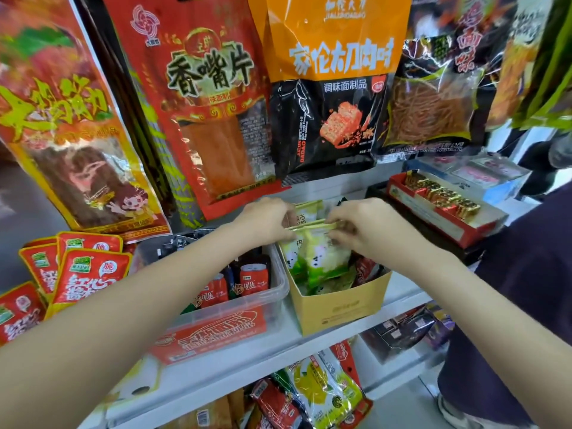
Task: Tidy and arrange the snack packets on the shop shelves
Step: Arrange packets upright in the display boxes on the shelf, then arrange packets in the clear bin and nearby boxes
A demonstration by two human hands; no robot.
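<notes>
Both hands, left (268, 218) and right (363, 226), pinch the top edge of green snack packets (315, 253) standing upright in a yellow cardboard box (340, 305) on the white shelf (247, 363)

White shelf (334, 343), clear plastic tub (272, 292) beside yellow cardboard box (343, 308), red pouches (83, 280) at left, red tray (445, 218) at right.

Red packets (18, 308) cropped at left
</notes>
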